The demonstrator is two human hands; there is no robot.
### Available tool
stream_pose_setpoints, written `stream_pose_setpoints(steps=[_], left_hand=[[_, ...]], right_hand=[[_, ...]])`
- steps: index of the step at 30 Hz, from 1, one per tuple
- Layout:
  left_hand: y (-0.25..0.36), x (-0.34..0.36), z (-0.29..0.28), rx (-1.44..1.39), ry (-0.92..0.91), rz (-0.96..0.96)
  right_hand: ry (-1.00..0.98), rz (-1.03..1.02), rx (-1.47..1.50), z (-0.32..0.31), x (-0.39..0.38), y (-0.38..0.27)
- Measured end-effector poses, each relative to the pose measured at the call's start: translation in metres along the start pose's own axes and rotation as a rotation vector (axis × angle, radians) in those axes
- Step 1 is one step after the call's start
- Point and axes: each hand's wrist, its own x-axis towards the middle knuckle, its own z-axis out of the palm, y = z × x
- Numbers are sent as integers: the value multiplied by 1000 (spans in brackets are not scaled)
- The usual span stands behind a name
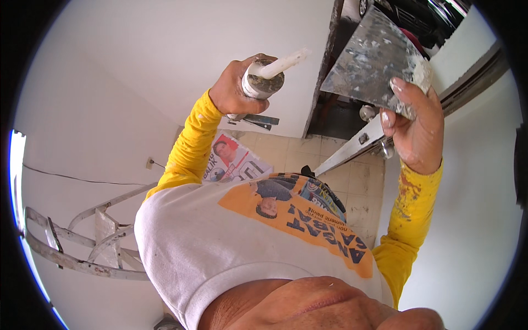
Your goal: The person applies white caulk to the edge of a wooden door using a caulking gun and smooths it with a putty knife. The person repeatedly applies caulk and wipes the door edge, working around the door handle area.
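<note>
My left hand, raised and closed, wraps round a caulking gun near its front end. A long white nozzle sticks out of its dark-stained front and points up and to the right. Below the fist a bit of grey metal shows; part of the tube is hidden by my fingers. My right hand grips a flat metal plate by its lower right edge, with the thumb and fingertips pressed on it. Specks cover the plate, and thick white putty lies along its right edge. The two tools are apart.
Beyond the hands is a white wall beside a dark doorway. A white door edge with a round knob stands below the plate. An aluminium ladder is at left; a printed poster lies on the tiled floor.
</note>
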Motion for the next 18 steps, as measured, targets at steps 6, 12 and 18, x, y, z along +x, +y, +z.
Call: stream_pose_setpoints(steps=[6, 12, 18], left_hand=[[3, -1, 9, 131, -95, 22], [3, 0, 8, 166, -124, 20], [6, -1, 11, 353, -131, 8]], right_hand=[[-36, -55, 36, -22, 7, 16], [-61, -64, 20, -22, 11, 20], [-48, -61, 60, -29, 7, 21]])
